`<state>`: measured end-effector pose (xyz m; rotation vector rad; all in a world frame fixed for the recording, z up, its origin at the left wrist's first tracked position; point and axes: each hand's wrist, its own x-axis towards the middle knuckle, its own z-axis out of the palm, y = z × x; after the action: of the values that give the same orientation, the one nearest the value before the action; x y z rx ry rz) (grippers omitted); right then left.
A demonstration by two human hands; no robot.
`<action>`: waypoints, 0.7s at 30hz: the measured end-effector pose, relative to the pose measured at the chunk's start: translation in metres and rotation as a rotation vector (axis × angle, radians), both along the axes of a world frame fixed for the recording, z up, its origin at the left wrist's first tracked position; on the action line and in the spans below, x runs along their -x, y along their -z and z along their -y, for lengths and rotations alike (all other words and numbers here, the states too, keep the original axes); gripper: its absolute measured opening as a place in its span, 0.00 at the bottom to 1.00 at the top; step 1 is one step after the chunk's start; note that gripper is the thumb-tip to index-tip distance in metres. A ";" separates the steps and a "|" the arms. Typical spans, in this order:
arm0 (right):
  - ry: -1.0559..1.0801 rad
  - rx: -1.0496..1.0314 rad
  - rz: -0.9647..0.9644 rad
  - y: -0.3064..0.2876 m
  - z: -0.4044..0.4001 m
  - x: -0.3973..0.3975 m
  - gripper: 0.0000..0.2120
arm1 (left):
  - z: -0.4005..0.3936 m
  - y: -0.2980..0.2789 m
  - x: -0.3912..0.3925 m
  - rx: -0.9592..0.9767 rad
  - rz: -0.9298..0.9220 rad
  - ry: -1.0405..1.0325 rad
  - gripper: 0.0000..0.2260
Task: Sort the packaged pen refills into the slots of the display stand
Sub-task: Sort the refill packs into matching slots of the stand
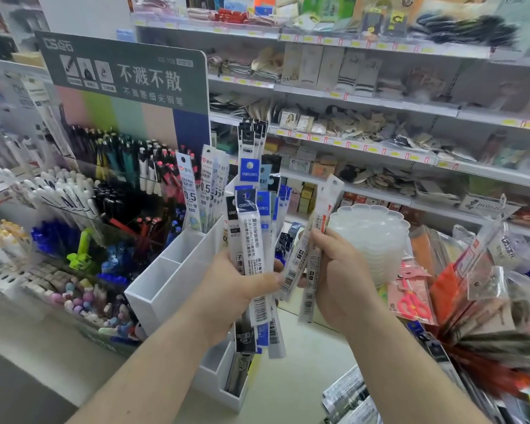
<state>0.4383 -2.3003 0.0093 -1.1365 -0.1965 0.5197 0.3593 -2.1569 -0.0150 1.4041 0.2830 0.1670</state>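
- Left hand (236, 289) clasps a fanned bundle of refills (251, 228), labels readable for sorting;
- Right hand (340, 270) pinches a few packs (311, 258) beside it, above the stand (178, 270).

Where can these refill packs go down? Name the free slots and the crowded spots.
Free: the two front slots of the white display stand, empty, left of the left hand. The slot behind them already holds refill packs. Crowded: the pen racks further left and the packet pile beside the right hand.
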 end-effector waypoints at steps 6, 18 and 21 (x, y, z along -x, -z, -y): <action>0.026 0.046 -0.071 0.005 -0.006 -0.001 0.16 | 0.004 -0.003 0.003 -0.049 0.022 0.083 0.21; -0.081 -0.042 0.060 0.009 -0.002 -0.008 0.15 | 0.005 -0.011 0.006 0.177 -0.066 0.115 0.21; -0.091 -0.029 0.048 0.007 -0.002 -0.007 0.11 | 0.001 -0.013 0.008 0.317 -0.032 0.112 0.21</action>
<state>0.4456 -2.2979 0.0019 -1.1160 -0.2974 0.5694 0.3514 -2.1582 -0.0022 1.1049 0.2446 0.0058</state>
